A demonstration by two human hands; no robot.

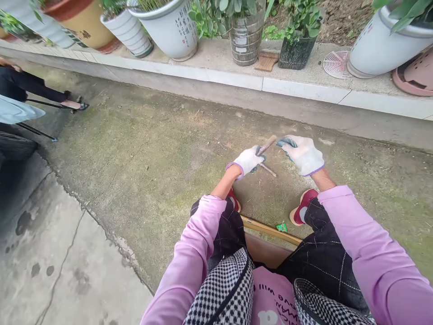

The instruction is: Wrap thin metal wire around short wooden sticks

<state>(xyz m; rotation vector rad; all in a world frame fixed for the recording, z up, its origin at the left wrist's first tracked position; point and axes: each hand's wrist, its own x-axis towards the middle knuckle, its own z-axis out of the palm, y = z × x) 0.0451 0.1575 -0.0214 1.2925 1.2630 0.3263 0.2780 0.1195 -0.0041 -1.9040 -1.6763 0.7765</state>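
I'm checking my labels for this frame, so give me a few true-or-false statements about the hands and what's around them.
1. Both the left hand and the right hand wear white gloves. True.
2. The left hand holds a thin stick. True.
3. The shoes are blue. False: they are red.
4. The plant pots stand on the ground by the feet. False: they stand on the raised ledge.

Gloved left hand (248,160) gripping stick (269,143); right hand (304,154) near, perhaps touching
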